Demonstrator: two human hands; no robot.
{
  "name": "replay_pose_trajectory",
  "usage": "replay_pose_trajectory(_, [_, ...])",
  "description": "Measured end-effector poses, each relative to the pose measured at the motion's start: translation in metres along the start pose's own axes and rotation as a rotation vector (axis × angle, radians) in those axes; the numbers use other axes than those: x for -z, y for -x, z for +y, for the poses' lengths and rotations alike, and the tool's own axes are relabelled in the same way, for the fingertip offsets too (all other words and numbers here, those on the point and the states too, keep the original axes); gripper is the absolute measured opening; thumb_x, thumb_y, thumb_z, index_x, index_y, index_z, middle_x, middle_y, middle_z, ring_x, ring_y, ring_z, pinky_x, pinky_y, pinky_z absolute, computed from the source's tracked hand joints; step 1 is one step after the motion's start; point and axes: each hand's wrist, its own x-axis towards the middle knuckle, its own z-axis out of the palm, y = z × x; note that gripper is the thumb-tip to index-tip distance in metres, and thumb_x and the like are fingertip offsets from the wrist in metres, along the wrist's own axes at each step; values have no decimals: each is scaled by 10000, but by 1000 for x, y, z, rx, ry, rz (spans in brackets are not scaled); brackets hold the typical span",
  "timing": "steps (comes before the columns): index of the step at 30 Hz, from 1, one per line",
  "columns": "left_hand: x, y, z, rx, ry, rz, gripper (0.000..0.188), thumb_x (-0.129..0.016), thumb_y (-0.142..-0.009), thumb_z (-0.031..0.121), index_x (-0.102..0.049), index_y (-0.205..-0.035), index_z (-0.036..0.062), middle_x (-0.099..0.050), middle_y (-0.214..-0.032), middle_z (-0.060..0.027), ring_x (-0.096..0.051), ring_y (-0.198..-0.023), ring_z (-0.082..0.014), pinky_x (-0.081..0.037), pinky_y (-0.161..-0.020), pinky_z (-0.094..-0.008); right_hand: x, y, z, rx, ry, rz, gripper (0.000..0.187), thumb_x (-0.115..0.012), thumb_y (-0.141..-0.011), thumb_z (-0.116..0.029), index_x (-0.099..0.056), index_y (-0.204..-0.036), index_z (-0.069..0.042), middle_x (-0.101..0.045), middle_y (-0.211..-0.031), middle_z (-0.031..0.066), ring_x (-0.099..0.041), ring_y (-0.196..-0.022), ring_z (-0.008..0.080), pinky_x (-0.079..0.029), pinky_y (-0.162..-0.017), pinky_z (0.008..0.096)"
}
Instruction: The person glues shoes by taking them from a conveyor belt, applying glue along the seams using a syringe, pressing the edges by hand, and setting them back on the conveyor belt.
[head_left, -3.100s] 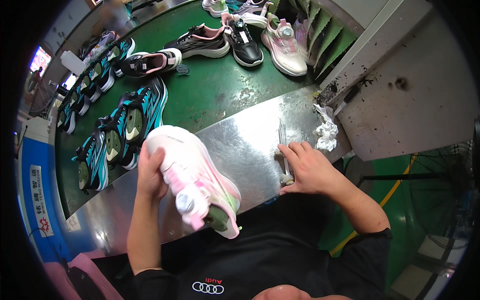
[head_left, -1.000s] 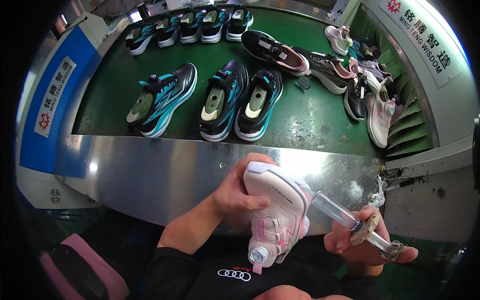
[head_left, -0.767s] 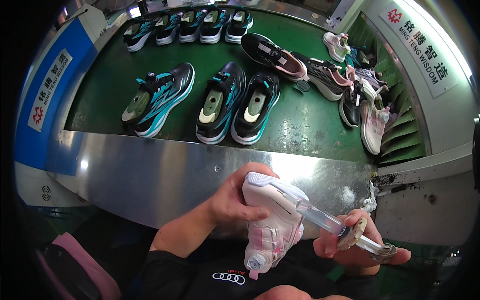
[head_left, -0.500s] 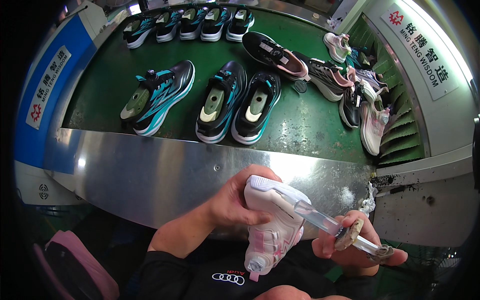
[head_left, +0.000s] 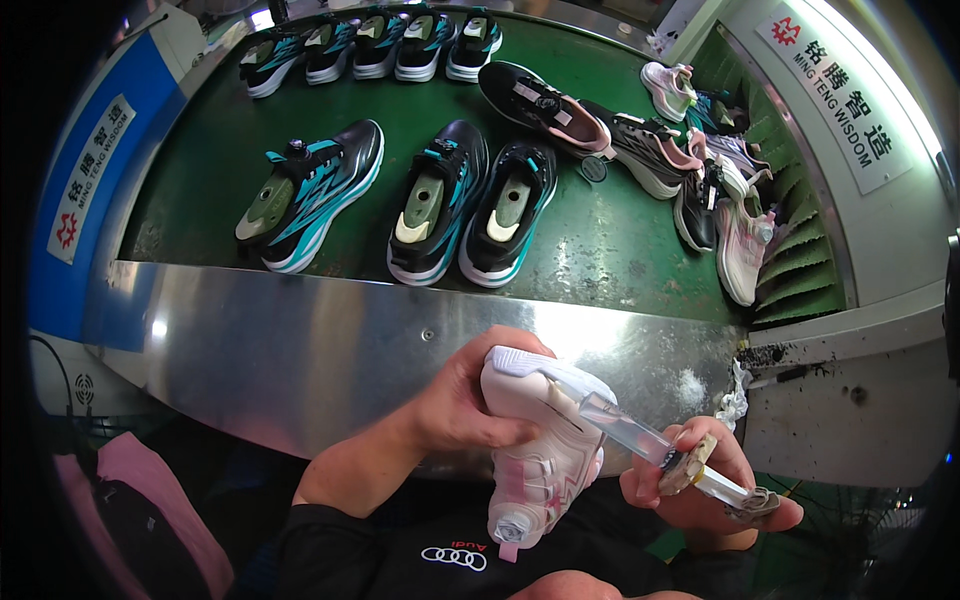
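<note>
Close in front of me, a white and pink sneaker (head_left: 540, 465) is tilted with its toe up, and my left hand (head_left: 462, 405) is closed around its toe end. The thumb presses on the upper just below the pale sole edge. My right hand (head_left: 715, 475) grips a clear syringe (head_left: 628, 432) with beige wrapping around its finger flange and plunger end. Its front end meets the sneaker along the seam between sole and upper, where a short dark line shows. The fine tip is too small to make out.
Beyond the metal ledge (head_left: 300, 330), a green conveyor belt (head_left: 330, 225) carries black and teal sneakers (head_left: 430, 205). More shoes, including a pink sneaker (head_left: 740, 255), crowd its right side near green flaps (head_left: 800, 245). Crumpled white paper (head_left: 735, 400) lies at the ledge's right end.
The whole view has shifted slightly. Both hands keep nearly the same pose, with the syringe still against the sneaker's seam.
</note>
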Motion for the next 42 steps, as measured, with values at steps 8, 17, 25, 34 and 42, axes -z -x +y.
replay_pose_trajectory(8, [-2, 1, 0, 67, 64, 128, 646, -788, -621, 67, -471, -1183, 73, -563, -1119, -139, -559, -1042, -228, -452, -892, -364, 6, -1, 6, 57, -38, -45, 1134, -729, -613, -684, -290, -1309, 96, -447, -1194, 229, -493, -1089, 272, -381, -954, 383])
replay_pose_trajectory(17, [5, 0, 0, 125, -36, 227, 696, -798, -610, 167, -432, -1193, 65, -557, -1126, -130, -562, -1046, -244, -465, -895, -372, 17, 13, 10, 74, 4, -7, 1168, -727, -611, -688, -250, -1327, 102, -456, -1178, 203, -499, -1061, 239, -399, -952, 367])
replay_pose_trajectory(25, [13, -1, -8, 157, 162, 316, 708, -771, -623, 100, -433, -1246, 106, -555, -1105, -71, -557, -1045, -219, -460, -922, -370, 34, 29, 21, 83, -42, 13, 1208, -753, -595, -670, -213, -1342, 110, -444, -1229, 202, -495, -1067, 222, -388, -923, 326])
replay_pose_trajectory(34, [25, -7, -13, 202, 207, 299, 664, -759, -671, 164, -448, -1243, 35, -580, -1133, -117, -583, -1042, -236, -473, -921, -375, 44, 49, 34, 72, -50, 108, 1205, -783, -564, -656, -246, -1346, 86, -459, -1203, 198, -488, -1079, 206, -380, -844, 268])
replay_pose_trajectory(42, [27, -10, -15, 201, 219, 325, 593, -694, -726, 171, -466, -1236, -27, -597, -1121, -173, -620, -1002, -275, -514, -876, -388, 49, 60, 41, 59, 39, 153, 1205, -766, -539, -698, -301, -1321, 91, -474, -1164, 172, -463, -940, 159, -354, -763, 243])
